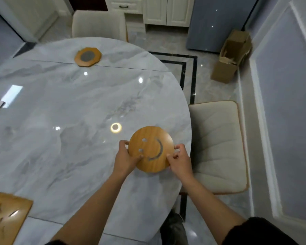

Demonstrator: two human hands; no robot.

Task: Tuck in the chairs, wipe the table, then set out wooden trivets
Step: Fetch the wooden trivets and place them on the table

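Fingers of the left hand and right hand clamp opposite edges of the round wooden smiley trivet, between them at the grey marbled bench's near-right edge. Its smile faces right; a disc, no long axis. Beyond the fingers the octagonal wooden trivet lies placed; left of them lies the rectangular wooden trivet. Both cream chairs look tucked; setting-out is nearly done.

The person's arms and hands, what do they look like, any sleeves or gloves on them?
Both forearms are bare to the elbow. The left hand and right hand wear no gloves, and no rings or watch are visible. A dark sleeve covers the right upper arm; a sliver of dark fabric shows by the left arm at the bottom edge.
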